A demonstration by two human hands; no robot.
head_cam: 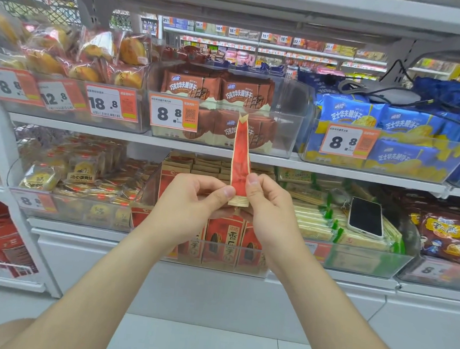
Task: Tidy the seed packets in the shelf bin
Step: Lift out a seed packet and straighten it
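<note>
While red sunflower-seed packet stood upright, edge-on, above clear shelf bin, left hand and right hand each pinched its lower end. Packet looked light, thin, floppy; sealed bottom strip likely firmest hold.

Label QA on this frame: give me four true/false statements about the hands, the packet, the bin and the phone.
1. The left hand and right hand both pinch the seed packet. True.
2. The seed packet lies flat in the seed bin. False: it is upright, held above the bin.
3. A phone rests on the cream packets right of the seed bin. True.
4. The phone's screen is lit. False: it is dark.
</note>
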